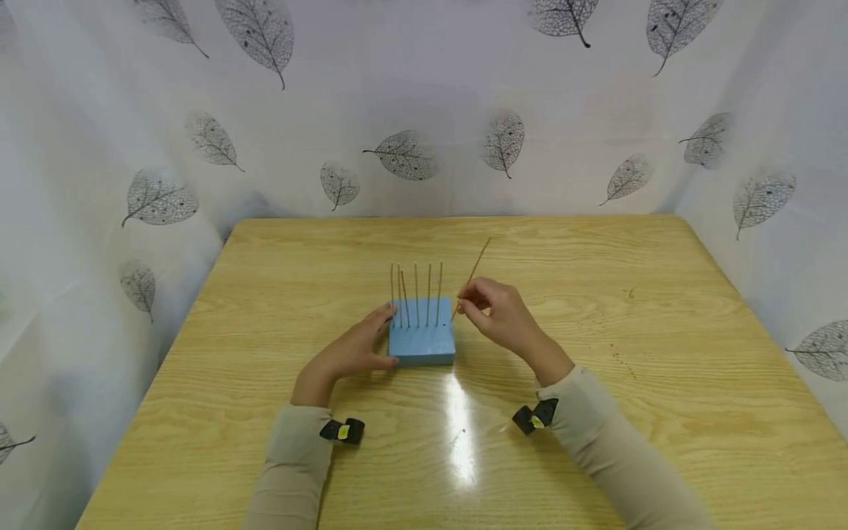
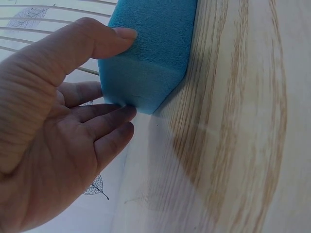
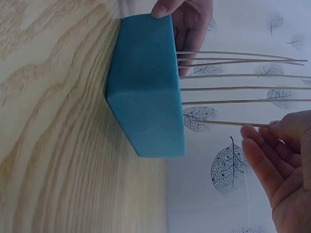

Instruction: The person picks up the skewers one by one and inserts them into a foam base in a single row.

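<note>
A blue foam block [image 1: 422, 347] lies on the table with several thin wooden sticks [image 1: 417, 294] standing in a row in its top, a few leaning. My left hand [image 1: 351, 352] holds the block by its left side, the thumb on the front face and the fingers toward the back. Between thumb and fingertips, my right hand [image 1: 501, 313] pinches another thin stick [image 3: 218, 123], tilted up to the right. Its lower end is near the block's right edge; I cannot tell whether it touches. A small dark spot [image 1: 444, 324] marks the top by the row's right end.
The wood-grain table [image 1: 265, 294] runs back to a white curtain [image 1: 450, 88] printed with dark leaves, which also hangs at both sides. Small dark marks [image 1: 616, 355] dot the tabletop to the right. A bright reflection lies in front of the block.
</note>
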Tool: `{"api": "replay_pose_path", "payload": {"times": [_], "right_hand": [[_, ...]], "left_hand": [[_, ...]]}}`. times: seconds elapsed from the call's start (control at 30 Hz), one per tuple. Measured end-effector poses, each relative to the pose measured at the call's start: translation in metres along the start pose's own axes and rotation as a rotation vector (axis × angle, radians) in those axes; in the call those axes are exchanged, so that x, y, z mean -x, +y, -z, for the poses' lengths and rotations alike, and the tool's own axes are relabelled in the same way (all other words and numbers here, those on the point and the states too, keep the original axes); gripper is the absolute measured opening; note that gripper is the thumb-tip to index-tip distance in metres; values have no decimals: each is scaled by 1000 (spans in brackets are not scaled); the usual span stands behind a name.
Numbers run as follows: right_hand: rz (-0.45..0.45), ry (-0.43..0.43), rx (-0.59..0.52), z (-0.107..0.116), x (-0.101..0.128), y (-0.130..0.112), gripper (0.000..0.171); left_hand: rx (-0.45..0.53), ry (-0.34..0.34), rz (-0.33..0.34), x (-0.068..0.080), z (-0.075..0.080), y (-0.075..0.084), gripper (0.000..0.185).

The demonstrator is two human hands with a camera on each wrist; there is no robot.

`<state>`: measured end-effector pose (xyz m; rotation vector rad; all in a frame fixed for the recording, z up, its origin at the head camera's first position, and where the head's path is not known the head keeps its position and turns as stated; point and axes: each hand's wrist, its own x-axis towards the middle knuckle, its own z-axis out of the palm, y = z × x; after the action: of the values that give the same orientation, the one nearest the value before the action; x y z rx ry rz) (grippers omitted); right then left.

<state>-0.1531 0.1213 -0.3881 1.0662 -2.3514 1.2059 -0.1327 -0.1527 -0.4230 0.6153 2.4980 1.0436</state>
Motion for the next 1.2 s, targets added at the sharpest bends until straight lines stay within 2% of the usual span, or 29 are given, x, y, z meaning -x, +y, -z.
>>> {"api": "replay_pose_path", "payload": {"times": [0.3, 0.57, 0.8, 1.0, 1.2], "right_hand": [[-6, -13, 1, -9, -2, 4, 8], [-54, -79, 15, -17, -1, 8, 5], [-91, -100, 27, -25, 1, 11, 4], [-141, -163, 50, -32, 5, 15, 5], [-112, -126, 54, -35, 8, 17, 5]], "left_hand": [[-22, 14, -17, 1, 0, 1, 91], [-15, 9, -11, 1, 0, 0, 91], [5, 6, -7, 0, -1, -2, 91], [6, 8, 0, 0, -1, -1, 91], [5, 8, 4, -1, -1, 0, 92]]}}
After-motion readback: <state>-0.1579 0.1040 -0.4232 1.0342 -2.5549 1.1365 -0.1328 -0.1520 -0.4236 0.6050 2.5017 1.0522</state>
